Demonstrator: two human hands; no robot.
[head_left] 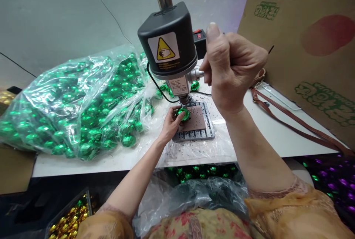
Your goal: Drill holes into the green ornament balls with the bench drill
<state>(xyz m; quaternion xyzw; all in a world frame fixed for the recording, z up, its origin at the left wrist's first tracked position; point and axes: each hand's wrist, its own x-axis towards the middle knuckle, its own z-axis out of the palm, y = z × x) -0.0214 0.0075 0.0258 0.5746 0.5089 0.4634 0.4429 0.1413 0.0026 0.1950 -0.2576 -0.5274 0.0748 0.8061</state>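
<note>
Bag (83, 72) of green balls (128, 140) flanks the drill press (166, 20), cardboard box (280, 43) opposite.

I see green ball (184, 114), black machine head (166, 24), yellow warning triangle (165, 51), brown carton (291, 57) with red disc (327, 34), gold beads (70, 217), red-flowered tan cloth (169, 227).

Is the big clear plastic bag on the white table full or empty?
Well filled: shiny green faceted balls show through the big clear plastic bag, making it bulge.

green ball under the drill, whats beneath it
Beneath the ball is a brown board, lying on the grey base. The exact spot under the ball can't be seen: the ball covers it, and the left hand hides some nearby.
</note>
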